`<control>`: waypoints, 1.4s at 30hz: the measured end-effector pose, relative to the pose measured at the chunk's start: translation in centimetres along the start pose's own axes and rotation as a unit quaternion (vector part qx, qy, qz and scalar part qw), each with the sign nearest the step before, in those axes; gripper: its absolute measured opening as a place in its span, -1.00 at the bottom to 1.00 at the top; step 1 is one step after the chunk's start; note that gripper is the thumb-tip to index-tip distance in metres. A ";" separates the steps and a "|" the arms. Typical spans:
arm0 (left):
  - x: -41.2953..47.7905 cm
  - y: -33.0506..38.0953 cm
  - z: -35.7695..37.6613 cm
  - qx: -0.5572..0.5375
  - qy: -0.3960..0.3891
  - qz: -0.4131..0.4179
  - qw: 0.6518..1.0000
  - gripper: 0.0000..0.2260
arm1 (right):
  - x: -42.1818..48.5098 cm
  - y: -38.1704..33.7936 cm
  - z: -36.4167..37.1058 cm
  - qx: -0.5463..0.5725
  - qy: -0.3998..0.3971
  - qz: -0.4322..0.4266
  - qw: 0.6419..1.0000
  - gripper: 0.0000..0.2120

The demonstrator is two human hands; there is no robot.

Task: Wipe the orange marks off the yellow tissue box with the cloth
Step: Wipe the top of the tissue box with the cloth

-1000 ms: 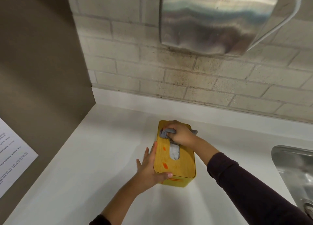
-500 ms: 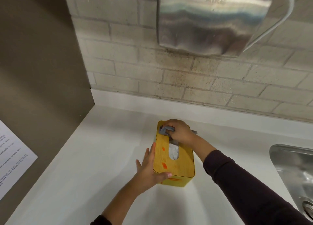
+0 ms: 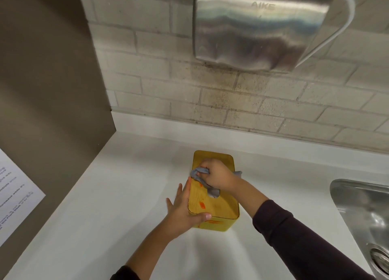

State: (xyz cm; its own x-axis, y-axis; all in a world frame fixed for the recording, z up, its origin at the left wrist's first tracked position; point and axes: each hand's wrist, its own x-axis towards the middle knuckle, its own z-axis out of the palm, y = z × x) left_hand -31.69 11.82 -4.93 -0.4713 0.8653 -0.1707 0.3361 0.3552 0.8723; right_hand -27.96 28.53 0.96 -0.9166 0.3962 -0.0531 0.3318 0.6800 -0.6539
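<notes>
The yellow tissue box (image 3: 226, 208) stands on the white counter, its wooden lid facing up. An orange mark (image 3: 202, 205) shows on the lid near the front left, and a smaller one lies beside the cloth. More orange streaks run along the box's front face. My right hand (image 3: 219, 175) is shut on a bunched grey cloth (image 3: 200, 173) and presses it on the lid's middle left, over the slot. My left hand (image 3: 182, 208) grips the box's left front corner, thumb on the front edge, fingers along the left side.
A steel hand dryer (image 3: 259, 25) hangs on the brick wall above. A steel sink (image 3: 366, 212) sits at the right edge of the white counter (image 3: 117, 206). A brown side panel with a printed paper notice (image 3: 14, 197) bounds the left.
My right hand has drawn the cloth from the lid's far left corner toward me, down to the middle. The far corner of the lid now shows. My left hand holds the box as before.
</notes>
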 end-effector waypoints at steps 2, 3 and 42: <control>0.0 0.1 0.0 0.000 0.002 0.000 1.000 -0.02 | -0.5 -0.7 0.2 -0.015 -0.008 0.019 1.000 -0.73; 0.0 0.1 0.0 0.001 0.001 -0.001 1.000 -0.03 | -0.7 -0.5 0.2 -0.023 -0.015 0.031 0.999 -0.69; 0.0 -0.1 0.0 -0.003 0.001 -0.001 1.000 0.02 | -5.3 -2.0 0.3 -0.085 -0.120 0.020 0.989 -0.83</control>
State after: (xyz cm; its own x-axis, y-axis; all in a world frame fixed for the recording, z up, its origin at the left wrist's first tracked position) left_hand -31.78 11.80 -5.02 -0.4742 0.8637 -0.1709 0.3302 0.3544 0.8749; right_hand -23.78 24.92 2.33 -0.9219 0.2811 -0.2667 0.3826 0.7688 -0.5124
